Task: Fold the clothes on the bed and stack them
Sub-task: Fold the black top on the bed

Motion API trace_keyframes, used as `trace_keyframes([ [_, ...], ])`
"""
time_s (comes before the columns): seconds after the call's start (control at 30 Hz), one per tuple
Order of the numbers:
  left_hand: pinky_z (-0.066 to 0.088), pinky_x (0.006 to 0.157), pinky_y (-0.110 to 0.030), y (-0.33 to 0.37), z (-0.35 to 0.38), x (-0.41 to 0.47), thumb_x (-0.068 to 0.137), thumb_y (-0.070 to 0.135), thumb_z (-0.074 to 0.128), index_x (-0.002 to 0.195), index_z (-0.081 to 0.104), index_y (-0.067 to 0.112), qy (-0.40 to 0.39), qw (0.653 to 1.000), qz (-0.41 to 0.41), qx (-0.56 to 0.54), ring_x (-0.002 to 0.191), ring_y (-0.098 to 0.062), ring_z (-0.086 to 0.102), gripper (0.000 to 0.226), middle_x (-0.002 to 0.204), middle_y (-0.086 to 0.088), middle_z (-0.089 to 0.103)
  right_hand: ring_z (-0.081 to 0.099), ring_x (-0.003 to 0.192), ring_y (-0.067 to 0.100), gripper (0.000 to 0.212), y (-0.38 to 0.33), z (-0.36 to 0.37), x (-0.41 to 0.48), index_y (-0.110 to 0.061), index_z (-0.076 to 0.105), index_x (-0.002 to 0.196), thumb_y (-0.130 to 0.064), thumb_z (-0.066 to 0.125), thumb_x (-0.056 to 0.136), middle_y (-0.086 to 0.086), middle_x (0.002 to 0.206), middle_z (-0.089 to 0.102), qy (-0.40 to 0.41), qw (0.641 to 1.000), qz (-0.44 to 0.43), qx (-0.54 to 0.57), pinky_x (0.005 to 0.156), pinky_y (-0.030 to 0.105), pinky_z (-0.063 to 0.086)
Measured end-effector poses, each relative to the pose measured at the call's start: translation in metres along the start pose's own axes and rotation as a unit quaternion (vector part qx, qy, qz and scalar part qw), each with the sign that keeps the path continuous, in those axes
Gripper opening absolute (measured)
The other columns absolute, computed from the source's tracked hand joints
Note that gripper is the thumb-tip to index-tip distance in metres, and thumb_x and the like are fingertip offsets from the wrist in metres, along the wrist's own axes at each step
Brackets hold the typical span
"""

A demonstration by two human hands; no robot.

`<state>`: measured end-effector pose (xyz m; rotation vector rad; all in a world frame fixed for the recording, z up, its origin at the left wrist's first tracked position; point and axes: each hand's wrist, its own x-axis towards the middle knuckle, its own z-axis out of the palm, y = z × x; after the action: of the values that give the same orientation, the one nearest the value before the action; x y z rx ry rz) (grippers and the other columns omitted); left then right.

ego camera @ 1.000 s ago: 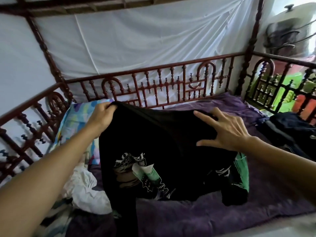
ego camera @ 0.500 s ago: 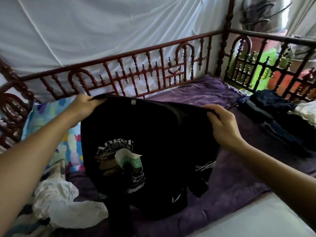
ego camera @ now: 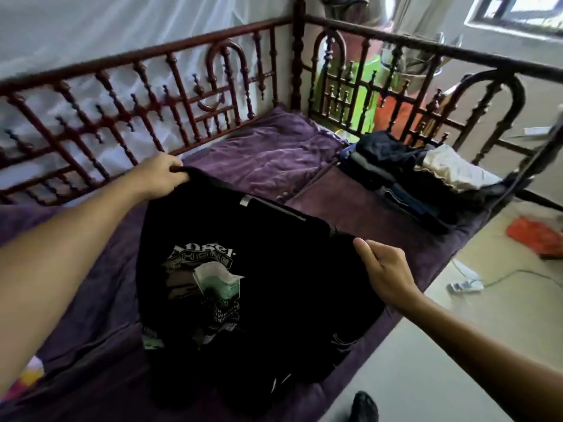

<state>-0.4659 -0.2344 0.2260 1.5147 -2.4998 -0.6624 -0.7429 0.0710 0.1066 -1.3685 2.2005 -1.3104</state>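
– Both shoulders pinched?
– Yes. Left hand (ego camera: 161, 175) and right hand (ego camera: 387, 271) each pinch the black printed T-shirt (ego camera: 283, 269), fingers curled on the cloth; it hangs over the purple bed cover (ego camera: 268, 153).

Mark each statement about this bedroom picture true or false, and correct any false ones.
1. Both the left hand and the right hand grip the black T-shirt by its upper edge. True.
2. The bed cover is green. False: it is purple.
3. A pile of clothes lies near the bed's far right corner. True.
4. The black T-shirt is plain. False: it carries a printed design with the word "Angel".
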Motion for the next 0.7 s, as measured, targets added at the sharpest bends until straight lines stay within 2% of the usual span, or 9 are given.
trace_keyframes([
  [0.1, 0.027, 0.054, -0.031, 0.043, 0.061, 0.065, 0.094, 0.024, 0.055, 0.065, 0.049, 0.010, 0.020, 0.995, -0.013, -0.099, 0.062, -0.021, 0.043, 0.033, 0.060, -0.007, 0.043, 0.032, 0.047, 0.006, 0.049, 0.044, -0.009, 0.022, -0.006, 0.037, 0.059, -0.032, 0.048, 0.100, -0.003, 0.051, 0.036, 0.043, 0.997, 0.056, -0.009, 0.052, 0.033, 0.034],
  [0.17, 0.027, 0.050, -0.030, 0.073, 0.098, 0.103, 0.091, 0.026, 0.060, 0.063, 0.045, 0.014, 0.010, 0.991, -0.009, -0.134, 0.063, -0.019, 0.041, 0.034, 0.059, -0.003, 0.040, 0.034, 0.049, 0.008, 0.047, 0.084, -0.021, 0.042, -0.005, 0.039, 0.061, -0.030, 0.048, 0.100, -0.001, 0.053, 0.037, 0.070, 0.993, 0.099, -0.002, 0.051, 0.027, 0.031],
  [0.23, 0.033, 0.047, -0.025, 0.105, 0.126, 0.140, 0.082, 0.030, 0.072, 0.067, 0.049, 0.016, -0.038, 0.990, 0.001, -0.139, 0.058, -0.016, 0.043, 0.032, 0.061, 0.000, 0.045, 0.035, 0.050, 0.009, 0.042, 0.133, -0.034, 0.064, -0.008, 0.041, 0.063, -0.027, 0.048, 0.100, -0.002, 0.055, 0.039, 0.081, 0.987, 0.136, -0.007, 0.052, 0.022, 0.031],
  [0.3, 0.041, 0.057, -0.023, 0.136, 0.153, 0.182, 0.070, 0.031, 0.083, 0.078, 0.055, 0.017, -0.127, 0.984, 0.012, -0.125, 0.065, -0.012, 0.051, 0.033, 0.073, 0.002, 0.055, 0.038, 0.053, 0.011, 0.037, 0.187, -0.044, 0.089, -0.011, 0.043, 0.065, -0.023, 0.049, 0.100, -0.001, 0.056, 0.042, 0.079, 0.983, 0.166, -0.019, 0.053, 0.020, 0.032],
  [0.37, 0.044, 0.071, -0.026, 0.163, 0.184, 0.230, 0.068, 0.019, 0.085, 0.092, 0.058, 0.017, -0.205, 0.974, 0.004, -0.095, 0.080, -0.014, 0.056, 0.037, 0.090, -0.001, 0.059, 0.042, 0.056, 0.015, 0.035, 0.243, -0.050, 0.120, -0.008, 0.046, 0.068, -0.023, 0.048, 0.100, 0.002, 0.058, 0.046, 0.073, 0.975, 0.206, -0.025, 0.055, 0.021, 0.033],
  [0.43, 0.043, 0.069, -0.026, 0.188, 0.227, 0.282, 0.069, 0.001, 0.080, 0.088, 0.059, 0.018, -0.227, 0.972, -0.004, -0.054, 0.083, -0.019, 0.055, 0.033, 0.091, -0.005, 0.059, 0.045, 0.059, 0.018, 0.034, 0.297, -0.052, 0.151, -0.006, 0.048, 0.071, -0.023, 0.047, 0.100, 0.004, 0.061, 0.050, 0.066, 0.965, 0.252, -0.026, 0.059, 0.029, 0.036],
  [0.53, 0.043, 0.063, -0.026, 0.231, 0.303, 0.348, 0.071, -0.005, 0.070, 0.072, 0.058, 0.021, -0.143, 0.990, -0.009, -0.012, 0.077, -0.025, 0.058, 0.029, 0.081, -0.007, 0.063, 0.047, 0.063, 0.023, 0.034, 0.369, -0.054, 0.193, -0.006, 0.048, 0.073, -0.025, 0.045, 0.101, 0.007, 0.064, 0.052, 0.049, 0.947, 0.316, -0.037, 0.060, 0.037, 0.034],
  [0.63, 0.047, 0.076, -0.032, 0.264, 0.378, 0.391, 0.073, 0.000, 0.061, 0.088, 0.061, 0.019, -0.026, 0.999, -0.009, -0.018, 0.084, -0.025, 0.058, 0.024, 0.091, -0.009, 0.062, 0.052, 0.075, 0.033, 0.033, 0.430, -0.054, 0.232, -0.004, 0.051, 0.081, -0.028, 0.041, 0.102, 0.010, 0.072, 0.056, 0.026, 0.930, 0.357, -0.084, 0.064, 0.038, 0.031],
  [0.7, 0.046, 0.084, -0.036, 0.270, 0.415, 0.408, 0.076, 0.006, 0.064, 0.103, 0.059, 0.016, 0.000, 1.000, 0.012, -0.019, 0.093, -0.030, 0.057, 0.029, 0.102, -0.013, 0.059, 0.055, 0.090, 0.039, 0.031, 0.468, -0.053, 0.251, -0.003, 0.055, 0.093, -0.028, 0.039, 0.102, 0.016, 0.086, 0.058, -0.008, 0.912, 0.391, -0.128, 0.071, 0.037, 0.032],
])
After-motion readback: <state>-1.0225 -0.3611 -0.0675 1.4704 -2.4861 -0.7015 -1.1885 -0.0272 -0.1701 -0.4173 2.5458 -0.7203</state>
